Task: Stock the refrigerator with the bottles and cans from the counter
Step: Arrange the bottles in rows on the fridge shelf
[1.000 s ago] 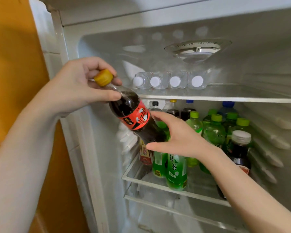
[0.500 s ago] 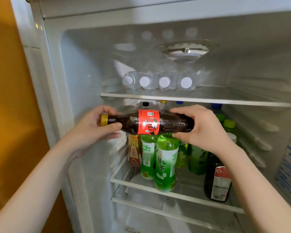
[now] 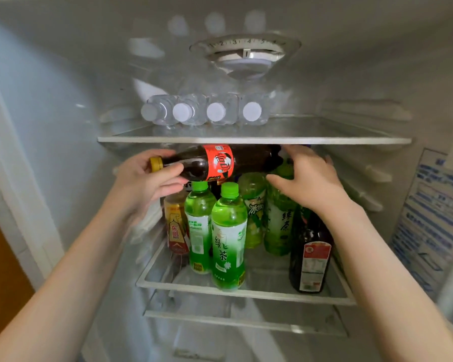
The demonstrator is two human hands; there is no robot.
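- Cola bottle (image 3: pixel 220 163): I see it on its side inside the refrigerator, just under the upper shelf (image 3: pixel 246 140) and over the tops of the standing bottles. Its long axis runs left to right, almost level.
- Its yellow cap (image 3: pixel 156 163) points left, towards the fridge wall. The base points right and a little deeper in.
- Left hand (image 3: pixel 144 178): it grips the neck right beside the cap, fingers curled over the top and thumb underneath.
- Below that hand, a red and gold bottle (image 3: pixel 175 231) stands at the left end of the middle shelf (image 3: pixel 246 292).
- Green tea bottles (image 3: pixel 229 236) stand upright in a cluster mid-shelf. The nearest caps sit directly under the cola; I cannot tell whether they touch it.
- Above, four water bottles (image 3: pixel 202 111) lie in a row with white caps facing me.
- Right hand (image 3: pixel 309 178): fingers spread and mostly straight against the cola's base end, thumb stretched out below it, not wrapped round.
- A dark bottle (image 3: pixel 310 257) stands under that wrist.
- A blue-printed sticker (image 3: pixel 434 218) is on the right wall.
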